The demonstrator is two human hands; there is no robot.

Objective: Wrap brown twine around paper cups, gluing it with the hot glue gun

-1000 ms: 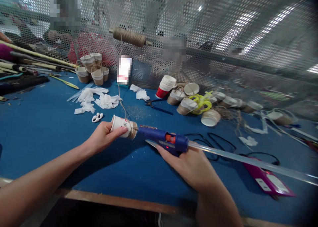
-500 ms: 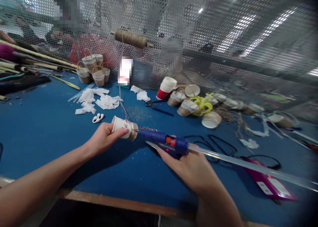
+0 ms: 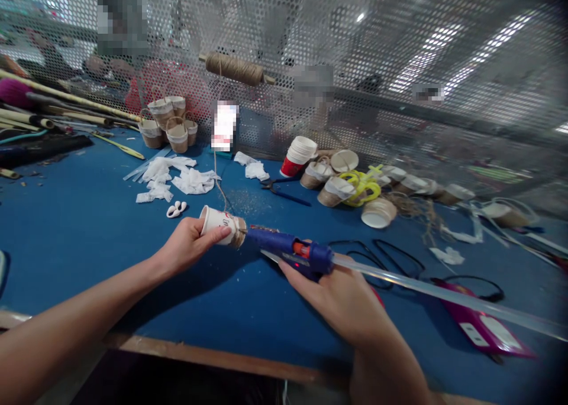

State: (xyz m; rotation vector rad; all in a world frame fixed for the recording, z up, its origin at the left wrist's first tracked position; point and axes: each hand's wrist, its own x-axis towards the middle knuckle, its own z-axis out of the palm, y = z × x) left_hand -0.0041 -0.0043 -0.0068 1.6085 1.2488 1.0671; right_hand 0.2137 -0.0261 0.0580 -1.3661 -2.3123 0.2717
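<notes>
My left hand (image 3: 190,242) is closed around a white paper cup (image 3: 215,223), tipped on its side with the open rim to the left. Brown twine (image 3: 238,232) wraps the cup's base end, and a strand (image 3: 219,183) runs from it up toward a spool. In my right hand (image 3: 341,295) is a blue hot glue gun (image 3: 284,245), a red light lit on its side. Its nozzle is at the twine-wrapped end of the cup; whether it touches is too small to tell. A long clear glue stick (image 3: 426,287) sticks out of the gun's back.
The twine spool (image 3: 234,69) hangs on a perforated metal screen (image 3: 266,26). Finished twine baskets (image 3: 177,138), white scraps (image 3: 195,181), pliers (image 3: 286,193), stacked cups (image 3: 298,156) and yellow ribbon (image 3: 361,189) lie around the blue table (image 3: 186,316). A magenta power strip (image 3: 483,328) sits right.
The glue gun shifts very slightly left in my right hand's grip. My left hand and the cup stay almost still; the whole view drifts a little.
</notes>
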